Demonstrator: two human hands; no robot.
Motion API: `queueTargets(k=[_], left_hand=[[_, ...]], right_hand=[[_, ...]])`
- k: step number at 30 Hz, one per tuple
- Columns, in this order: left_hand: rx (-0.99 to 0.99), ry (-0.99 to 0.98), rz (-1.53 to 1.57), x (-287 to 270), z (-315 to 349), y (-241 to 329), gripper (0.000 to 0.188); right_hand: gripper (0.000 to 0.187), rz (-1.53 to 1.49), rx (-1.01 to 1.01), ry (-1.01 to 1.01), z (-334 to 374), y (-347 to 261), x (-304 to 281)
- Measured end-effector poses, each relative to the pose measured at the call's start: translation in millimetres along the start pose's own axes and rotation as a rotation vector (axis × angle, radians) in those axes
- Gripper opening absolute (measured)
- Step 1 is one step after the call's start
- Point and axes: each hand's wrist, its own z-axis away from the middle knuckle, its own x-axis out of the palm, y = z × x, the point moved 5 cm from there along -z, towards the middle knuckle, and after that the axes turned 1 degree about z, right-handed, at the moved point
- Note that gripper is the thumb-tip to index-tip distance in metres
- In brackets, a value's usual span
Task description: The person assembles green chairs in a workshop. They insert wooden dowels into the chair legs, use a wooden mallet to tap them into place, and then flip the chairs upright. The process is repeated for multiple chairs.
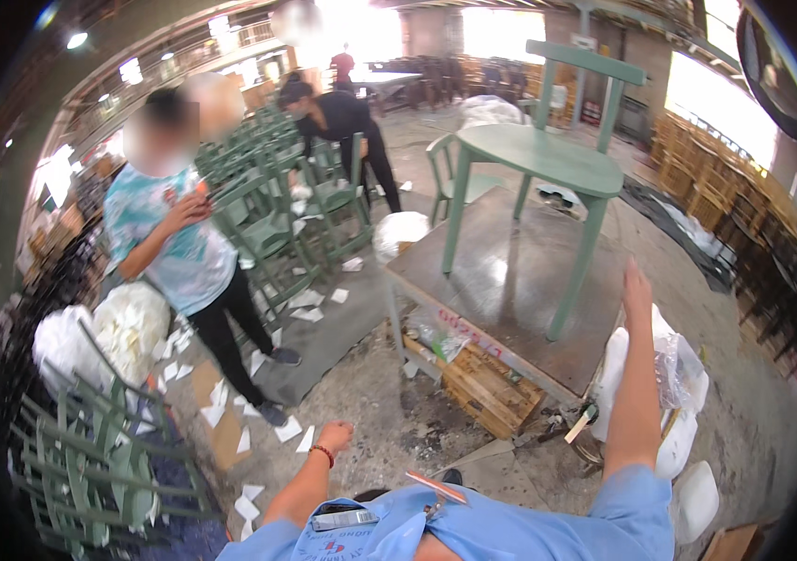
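Observation:
A sage-green chair (548, 154) stands upright on a square worktable with a dark, shiny top (501, 252). My right arm is stretched forward along the table's right side, and my right hand (638, 285) is beside the table edge and the chair's legs. Seen edge-on, its fingers look extended, with nothing visible in them; whether it touches the table I cannot tell. My left hand (335, 437), with a red bead bracelet at the wrist, hangs low in front of my body, apart from the table. Its fingers are curled in and nothing shows in them.
A person in a tie-dye shirt (169, 224) stands at the left; another in black (342, 117) bends over rows of green chairs (263, 220). Stacked green chairs (108, 458) are at lower left. White paper scraps (288, 429) litter the floor. Wooden planks (492, 388) lie under the table.

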Motion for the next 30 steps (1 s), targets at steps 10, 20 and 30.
queueTargets(k=[10, 20, 30], left_hand=[[1.261, -0.067, -0.223, 98.0, -106.9, 496.2, 0.049], [0.821, -0.339, 0.111, 194.1, -161.6, 705.9, 0.052], [0.633, -0.621, 0.286, 235.9, -191.9, 701.8, 0.046]], right_hand=[[0.056, -0.058, 0.104, 0.357, -121.3, -105.5, 107.1], [0.039, -0.262, 0.238, 0.443, -117.2, -85.3, 125.1], [0.029, -0.324, 0.139, 0.441, -128.3, -70.8, 116.6]])
